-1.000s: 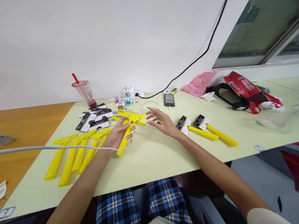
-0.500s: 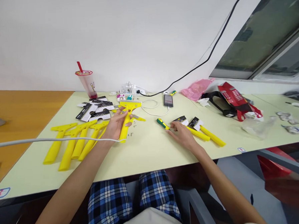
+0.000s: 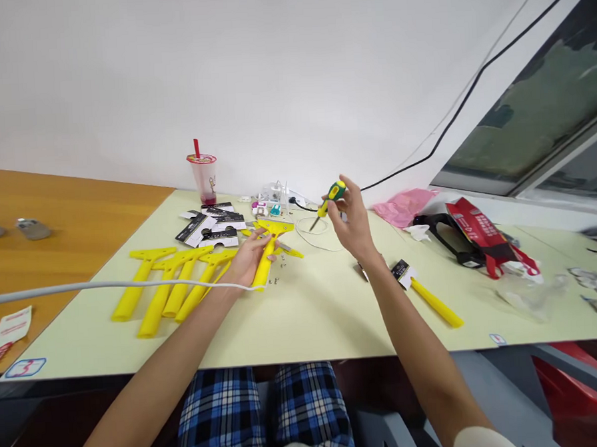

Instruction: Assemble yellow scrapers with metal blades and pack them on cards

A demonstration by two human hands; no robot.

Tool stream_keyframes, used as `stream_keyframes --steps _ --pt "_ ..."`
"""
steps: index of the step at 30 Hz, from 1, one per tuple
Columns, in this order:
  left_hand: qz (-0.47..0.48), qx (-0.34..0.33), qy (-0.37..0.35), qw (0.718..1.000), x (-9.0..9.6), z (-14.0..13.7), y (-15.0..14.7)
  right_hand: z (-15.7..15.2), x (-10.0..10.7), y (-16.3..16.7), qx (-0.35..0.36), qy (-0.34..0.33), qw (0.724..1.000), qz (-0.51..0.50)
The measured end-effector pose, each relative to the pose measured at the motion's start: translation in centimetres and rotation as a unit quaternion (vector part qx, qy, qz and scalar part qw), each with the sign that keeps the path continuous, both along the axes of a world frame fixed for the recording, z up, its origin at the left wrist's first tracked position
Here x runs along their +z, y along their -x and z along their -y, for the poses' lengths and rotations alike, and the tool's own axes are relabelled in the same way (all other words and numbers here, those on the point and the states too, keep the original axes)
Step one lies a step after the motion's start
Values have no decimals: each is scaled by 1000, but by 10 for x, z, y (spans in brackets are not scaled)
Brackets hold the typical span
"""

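Yellow plastic T-shaped scraper is clamped in the left hand, fingers wrapped round its handle, above roughly the middle of the pale green table. A green-and-yellow screwdriver with a thin metal shaft is gripped in the right hand, held up off the table.

The relation that counts, I'd say: the scraper's head is down and to the left of the screwdriver, and the shaft is slanted that way. The scraper's long axis is run from the front-edge side up towards the back edge, leaning right. Tip and head are kept apart, though the depth between them can't really be judged.

Tiny metal bits are scattered just beside the scraper, too small to be identified. More yellow plastic T-shaped handles are lined up towards the left edge, partly covered by the left forearm. Near the right end, a card-covered yellow handle is laid down; another black-and-white card is mostly hidden by the right forearm.
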State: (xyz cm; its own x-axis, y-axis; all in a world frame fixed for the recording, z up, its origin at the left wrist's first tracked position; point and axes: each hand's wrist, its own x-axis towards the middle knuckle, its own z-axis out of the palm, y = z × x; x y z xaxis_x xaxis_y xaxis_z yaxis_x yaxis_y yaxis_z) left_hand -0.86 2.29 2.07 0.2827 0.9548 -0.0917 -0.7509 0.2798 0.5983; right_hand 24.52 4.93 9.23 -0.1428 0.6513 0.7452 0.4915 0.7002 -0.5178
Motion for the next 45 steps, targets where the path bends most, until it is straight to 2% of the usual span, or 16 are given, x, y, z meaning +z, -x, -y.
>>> stream_keyframes --steps 3,6,10,18,29,41,45 --pt "-1 0 10 1000 -3 -1 0 -10 23 28 47 -53 997 -12" --pt "-5 -1 17 1000 -5 -1 -1 -15 31 50 77 -78 994 -7" --pt "-10 10 38 999 -4 -1 -2 -18 22 66 98 -68 993 -15" --pt "-24 10 57 998 3 3 -7 -20 4 68 105 -63 992 -13" --pt "-19 1 27 999 0 3 -6 -19 1 75 114 -53 992 -9" --pt "-19 4 31 999 -1 4 -6 -25 -5 77 116 -56 992 -1" --pt "-25 7 39 999 1 4 -6 -32 1 79 163 -52 985 1"
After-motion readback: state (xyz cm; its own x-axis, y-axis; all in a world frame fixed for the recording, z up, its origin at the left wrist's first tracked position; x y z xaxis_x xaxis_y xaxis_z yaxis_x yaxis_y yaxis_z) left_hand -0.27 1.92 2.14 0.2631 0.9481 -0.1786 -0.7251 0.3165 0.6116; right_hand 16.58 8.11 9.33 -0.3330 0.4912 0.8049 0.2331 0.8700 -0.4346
